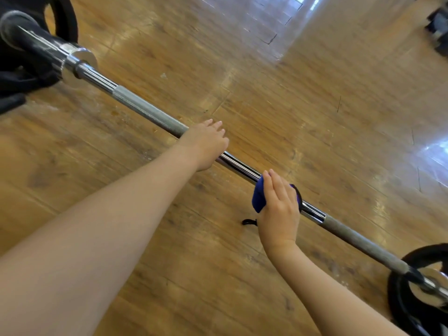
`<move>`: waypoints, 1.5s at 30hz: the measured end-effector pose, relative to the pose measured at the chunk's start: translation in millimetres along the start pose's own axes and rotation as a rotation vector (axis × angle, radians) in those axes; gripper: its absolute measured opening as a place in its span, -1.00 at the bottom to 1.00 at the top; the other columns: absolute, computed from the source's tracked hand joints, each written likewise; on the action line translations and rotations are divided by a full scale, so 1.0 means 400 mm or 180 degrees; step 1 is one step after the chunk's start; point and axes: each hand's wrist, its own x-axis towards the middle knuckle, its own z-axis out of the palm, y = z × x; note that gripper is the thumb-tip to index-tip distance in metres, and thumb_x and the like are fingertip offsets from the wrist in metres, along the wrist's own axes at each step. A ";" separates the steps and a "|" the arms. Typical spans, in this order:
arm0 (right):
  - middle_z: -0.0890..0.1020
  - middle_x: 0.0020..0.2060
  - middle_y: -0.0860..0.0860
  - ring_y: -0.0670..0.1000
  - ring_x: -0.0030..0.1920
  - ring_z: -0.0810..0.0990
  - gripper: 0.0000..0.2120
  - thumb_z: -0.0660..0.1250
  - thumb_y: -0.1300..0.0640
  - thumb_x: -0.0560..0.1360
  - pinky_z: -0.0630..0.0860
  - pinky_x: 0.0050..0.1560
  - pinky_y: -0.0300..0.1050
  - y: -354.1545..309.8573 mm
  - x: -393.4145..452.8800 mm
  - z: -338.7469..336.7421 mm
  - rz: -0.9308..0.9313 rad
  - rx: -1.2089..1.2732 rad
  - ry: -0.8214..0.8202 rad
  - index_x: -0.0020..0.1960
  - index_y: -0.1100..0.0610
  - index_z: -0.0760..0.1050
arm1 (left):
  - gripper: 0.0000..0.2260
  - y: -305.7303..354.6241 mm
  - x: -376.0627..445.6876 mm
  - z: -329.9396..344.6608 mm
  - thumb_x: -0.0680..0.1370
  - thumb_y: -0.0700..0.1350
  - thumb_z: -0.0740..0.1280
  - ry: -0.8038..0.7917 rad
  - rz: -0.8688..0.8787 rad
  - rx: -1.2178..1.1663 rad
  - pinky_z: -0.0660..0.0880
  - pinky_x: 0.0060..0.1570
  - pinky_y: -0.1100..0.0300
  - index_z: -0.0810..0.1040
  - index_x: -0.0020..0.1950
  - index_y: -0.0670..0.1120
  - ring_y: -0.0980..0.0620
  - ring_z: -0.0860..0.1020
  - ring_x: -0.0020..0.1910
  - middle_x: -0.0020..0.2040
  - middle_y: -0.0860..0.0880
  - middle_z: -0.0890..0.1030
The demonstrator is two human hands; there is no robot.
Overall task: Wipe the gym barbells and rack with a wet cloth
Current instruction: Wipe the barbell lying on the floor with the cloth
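Two hands on the barbell (155, 113): left hand (205, 141) flat, right hand (280, 207) pressing blue cloth (258, 196) beneath straight fingers.
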 end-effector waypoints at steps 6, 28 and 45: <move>0.66 0.03 0.15 0.20 -0.02 0.65 -0.51 0.19 0.40 0.17 0.52 -0.03 -0.03 -0.042 0.108 -0.035 0.0153 0.0659 0.0042 0.04 0.25 0.64 | -0.49 -0.002 0.003 0.004 0.57 -0.28 0.17 0.0051 -0.0018 -0.0085 0.01 0.49 0.06 0.15 0.51 -0.15 -0.06 0.04 0.53 0.53 -0.13 0.15; 0.58 0.17 0.20 0.17 0.19 0.47 -0.62 0.24 0.43 0.42 0.37 0.19 0.06 0.044 -0.020 -0.008 -0.0664 -0.0300 0.0424 0.21 0.26 0.52 | -0.52 -0.002 -0.016 0.016 0.58 -0.31 0.13 0.0441 0.0011 -0.0215 -0.01 0.48 0.07 0.15 0.51 -0.17 -0.07 0.05 0.53 0.52 -0.14 0.18; 0.62 0.08 0.21 0.23 -0.04 0.63 -0.53 0.32 0.47 0.27 0.54 0.01 0.03 -0.003 0.009 0.002 -0.0025 -0.0300 0.0245 0.17 0.28 0.55 | -0.51 -0.001 -0.009 0.042 0.60 -0.27 0.09 0.0592 0.0000 0.0060 -0.11 0.47 0.07 0.08 0.53 -0.16 -0.06 0.03 0.53 0.53 -0.11 0.15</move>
